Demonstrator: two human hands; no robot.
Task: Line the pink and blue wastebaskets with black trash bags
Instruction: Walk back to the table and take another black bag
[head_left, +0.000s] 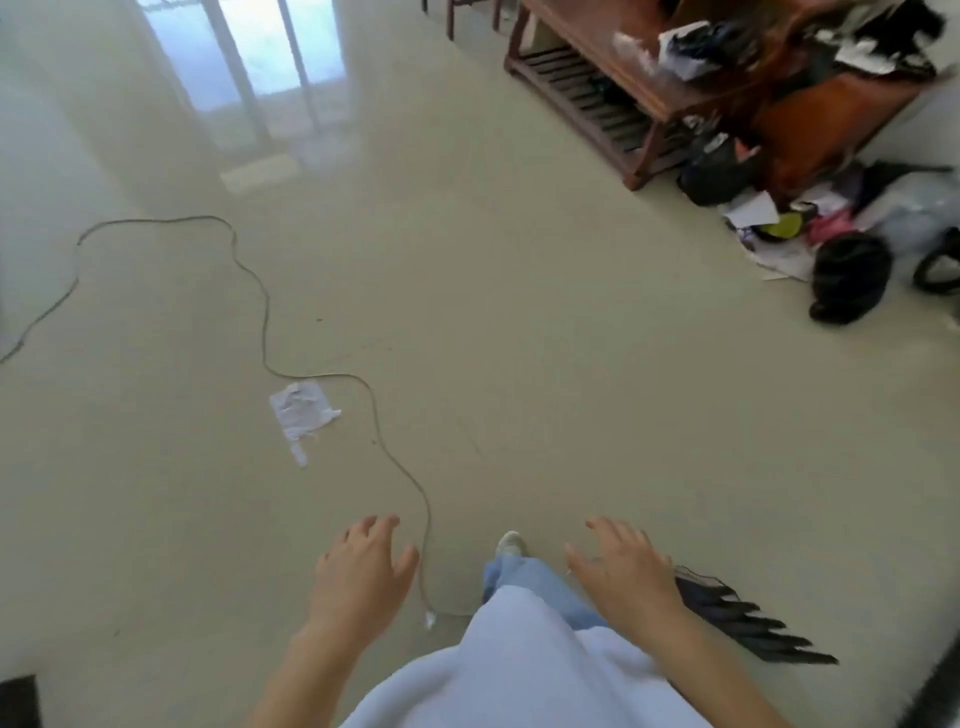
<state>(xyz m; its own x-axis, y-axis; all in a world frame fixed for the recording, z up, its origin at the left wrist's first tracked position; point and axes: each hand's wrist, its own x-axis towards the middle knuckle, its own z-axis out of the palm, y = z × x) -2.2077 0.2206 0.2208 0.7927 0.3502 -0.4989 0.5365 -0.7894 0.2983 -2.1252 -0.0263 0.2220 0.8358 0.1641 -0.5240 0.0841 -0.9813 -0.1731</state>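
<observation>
No pink or blue wastebasket shows in the head view. My left hand (363, 566) hangs low at centre left with fingers spread and nothing in it. My right hand (623, 566) is level with it at centre right, also spread and holding nothing. A black bag-like bundle (719, 171) lies by the wooden bench, and another black rounded thing (849, 278) sits on the floor at the right; I cannot tell whether either is a trash bag.
A thin cable (260, 322) snakes over the pale floor to a plug near my foot (511, 543). A crumpled white paper (301, 413) lies mid-left. A wooden bench (597, 93) and heaped clutter (789, 228) fill the upper right. Dark hair (748, 623) hangs by my right arm.
</observation>
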